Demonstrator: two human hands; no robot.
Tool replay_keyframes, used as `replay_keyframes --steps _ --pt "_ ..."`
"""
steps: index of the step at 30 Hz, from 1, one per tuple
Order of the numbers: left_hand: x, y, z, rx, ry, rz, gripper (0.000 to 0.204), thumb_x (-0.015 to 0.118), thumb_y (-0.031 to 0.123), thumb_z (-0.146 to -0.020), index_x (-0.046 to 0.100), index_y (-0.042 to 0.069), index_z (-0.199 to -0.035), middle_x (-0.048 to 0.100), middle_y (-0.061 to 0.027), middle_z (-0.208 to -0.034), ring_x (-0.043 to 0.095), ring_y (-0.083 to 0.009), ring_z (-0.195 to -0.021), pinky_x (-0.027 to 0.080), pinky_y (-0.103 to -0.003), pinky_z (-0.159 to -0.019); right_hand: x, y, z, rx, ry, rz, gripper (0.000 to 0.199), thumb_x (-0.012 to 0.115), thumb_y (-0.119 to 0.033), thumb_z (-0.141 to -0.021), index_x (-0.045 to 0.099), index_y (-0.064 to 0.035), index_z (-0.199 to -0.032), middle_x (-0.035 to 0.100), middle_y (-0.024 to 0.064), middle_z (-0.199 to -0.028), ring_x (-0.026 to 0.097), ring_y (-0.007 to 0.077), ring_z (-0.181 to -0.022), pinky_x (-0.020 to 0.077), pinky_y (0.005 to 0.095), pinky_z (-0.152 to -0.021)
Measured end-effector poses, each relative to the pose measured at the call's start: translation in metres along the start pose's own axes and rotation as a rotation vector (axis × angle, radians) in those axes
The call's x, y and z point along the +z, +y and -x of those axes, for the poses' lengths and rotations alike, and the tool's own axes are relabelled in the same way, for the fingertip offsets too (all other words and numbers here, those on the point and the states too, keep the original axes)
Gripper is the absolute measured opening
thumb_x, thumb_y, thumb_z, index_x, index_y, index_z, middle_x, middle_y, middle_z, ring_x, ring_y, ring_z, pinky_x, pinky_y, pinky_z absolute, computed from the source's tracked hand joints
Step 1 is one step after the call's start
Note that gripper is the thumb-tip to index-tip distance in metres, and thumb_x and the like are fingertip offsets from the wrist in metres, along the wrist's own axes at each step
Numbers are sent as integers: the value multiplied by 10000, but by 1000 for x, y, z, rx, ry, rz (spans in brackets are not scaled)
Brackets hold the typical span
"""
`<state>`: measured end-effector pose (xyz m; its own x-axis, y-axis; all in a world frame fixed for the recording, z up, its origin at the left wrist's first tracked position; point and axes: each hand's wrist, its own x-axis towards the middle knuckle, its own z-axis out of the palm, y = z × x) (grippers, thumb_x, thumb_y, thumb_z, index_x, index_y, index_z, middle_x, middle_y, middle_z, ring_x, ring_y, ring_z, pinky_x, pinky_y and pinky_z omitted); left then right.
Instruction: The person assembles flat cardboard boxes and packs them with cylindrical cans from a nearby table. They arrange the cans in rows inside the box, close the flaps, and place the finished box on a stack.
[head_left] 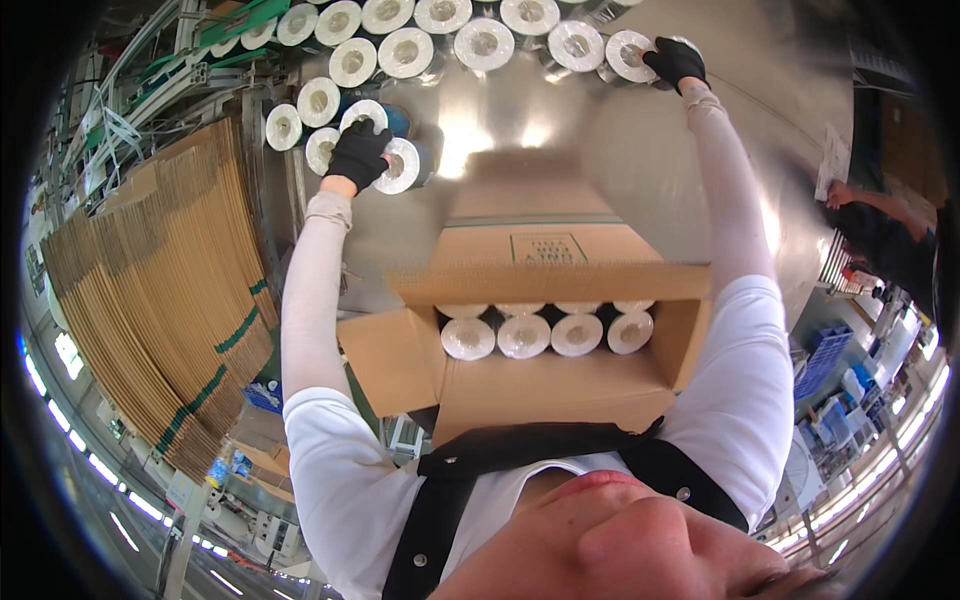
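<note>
Wrapped rolls with white ends and round cores stand in a curved row along the far side of a shiny metal table. My left hand, in a black glove, is closed over a roll at the left cluster, against the rolls beside it; its fingertips are partly hidden. At the far right end of the row, my right hand, also gloved in black, curls over a roll beside another roll. Between my arms, an open cardboard box holds several rolls.
Flattened cardboard boxes are stacked at the left. The metal table extends beyond the open box. Behind the left rolls runs a conveyor frame. Another person's hand holds something pale at the right, near a blue crate.
</note>
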<state>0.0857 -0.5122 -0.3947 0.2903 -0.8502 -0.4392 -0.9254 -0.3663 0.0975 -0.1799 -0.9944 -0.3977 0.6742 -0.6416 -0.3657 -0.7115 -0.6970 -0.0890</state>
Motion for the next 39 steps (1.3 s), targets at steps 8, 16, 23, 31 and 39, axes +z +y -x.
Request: replay_keyframes --steps 8,16,23,31,39 --pt "-104 -10 148 -100 638 884 441 615 298 -867 494 40 -1204 567 -94 -1124 547 -206 -1037 446 -324 -858 -127 -26 180 -461 308 -460 348 730 -350 -745 611 -46 -866 607 51 -749 561 120 -681 441 260 -621" --pt "-221 167 298 351 454 29 308 582 325 -827 632 149 -1074 585 -130 -1075 496 -360 -1052 430 -413 -879 -162 -61 365 -1019 -316 -1007 427 718 -294 -744 626 -4 -1043 612 116 -998 586 199 -913 465 332 -822" --pt "-124 238 306 498 388 -36 223 611 179 -707 617 126 -924 551 -170 -980 478 -351 -1051 321 -496 -1006 -93 -164 429 -1356 -15 -400 321 750 -245 -555 686 -83 -824 575 147 -906 545 312 -859 456 399 -778" --pt "-47 222 259 420 318 184 339 631 221 -662 642 167 -997 495 -206 -1111 423 -382 -1108 261 -518 -1017 -13 -193 401 -1369 -44 -296 272 711 -246 -609 648 -112 -836 540 111 -811 541 313 -792 431 415 -675" --pt "-52 39 137 -69 584 818 254 575 183 -813 601 83 -1045 610 -116 -991 589 -253 -932 462 -350 -815 -36 -217 216 -546 393 -475 207 671 -225 -733 651 -88 -888 617 114 -856 582 304 -788 469 377 -699"
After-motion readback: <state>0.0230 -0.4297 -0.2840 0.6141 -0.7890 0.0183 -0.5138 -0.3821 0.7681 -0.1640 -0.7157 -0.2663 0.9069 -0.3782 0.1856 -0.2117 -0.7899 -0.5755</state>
